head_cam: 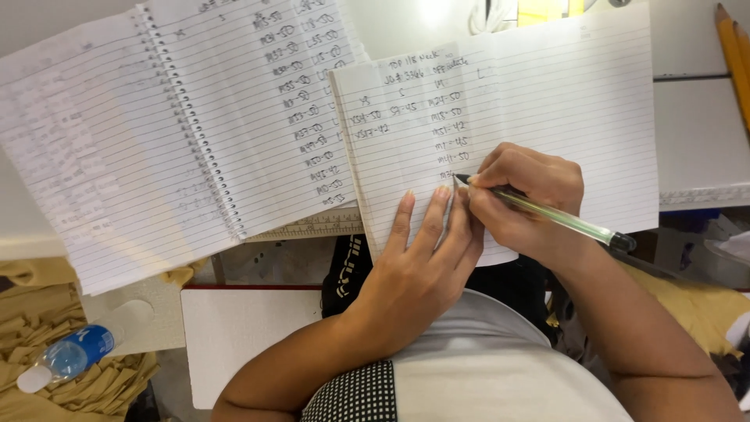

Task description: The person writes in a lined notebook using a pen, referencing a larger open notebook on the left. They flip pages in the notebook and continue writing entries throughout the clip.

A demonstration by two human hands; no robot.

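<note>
Landmark: lined sheet point(547, 101), lying flat at centre-right on the desk point(703, 133).

Pen point(558, 219): gripped by right hand point(527, 199) over the lower middle of the sheet, tip down on the paper, barrel slanting off toward the sheet's lower right corner. Judged light, rigid, smooth and clear-bodied, so likely slippery; best pinched low, near the tip.

Left hand point(418, 266): unclenched, fingers flat on the sheet just left of the pen tip, grasping nothing, pinning the paper.

Sheet: judged thin, limp, easily creased or slid; best pressed flat, lifted by an edge.

Spiral notebook point(180, 133): left of the sheet, open, tilted.
Pencils point(734, 59): right of the sheet's upper corner.
Bottle point(74, 352): far below-left of the sheet, lying on tan cloth point(47, 312).
</note>
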